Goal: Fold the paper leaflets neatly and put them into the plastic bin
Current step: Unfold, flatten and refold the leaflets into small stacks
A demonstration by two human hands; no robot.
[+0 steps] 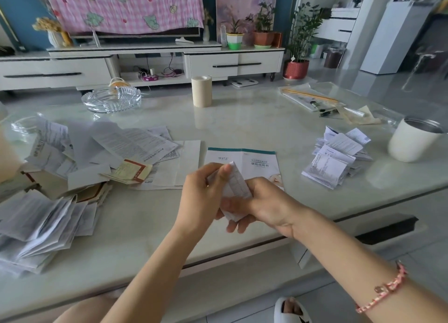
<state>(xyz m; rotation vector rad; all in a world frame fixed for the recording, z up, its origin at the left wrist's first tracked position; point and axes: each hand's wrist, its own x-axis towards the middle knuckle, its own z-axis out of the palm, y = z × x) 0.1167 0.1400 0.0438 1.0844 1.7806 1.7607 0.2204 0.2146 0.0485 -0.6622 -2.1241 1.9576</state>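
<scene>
Mid-fold here: I've got one small printed leaflet [236,184] up off the table [242,119], between both hands, just above the near edge. My left hand [203,194] is curled, thumb pinching the upper part of the paper against the fingers. My right hand [261,206] is wrapped round the lower part, its fingers tucked underneath. Both are closed on the paper, neither one slack. The leaflet looks already doubled into a narrow strip, so I judge this is the last crease or two on this piece. On my left sprawls the heap of unfolded leaflets [97,153], a big one, so the job is far from over. On my right sits the stack of folded leaflets [337,158], small and squared. Flat just beyond my hands lies a teal booklet [242,158], opened out. The next move calls for pressing the crease flat with edges lined up, then sending it off to the right. I can't say for sure which thing is the plastic bin; the white container [414,141] far right may be it, and no paper shows in it.
</scene>
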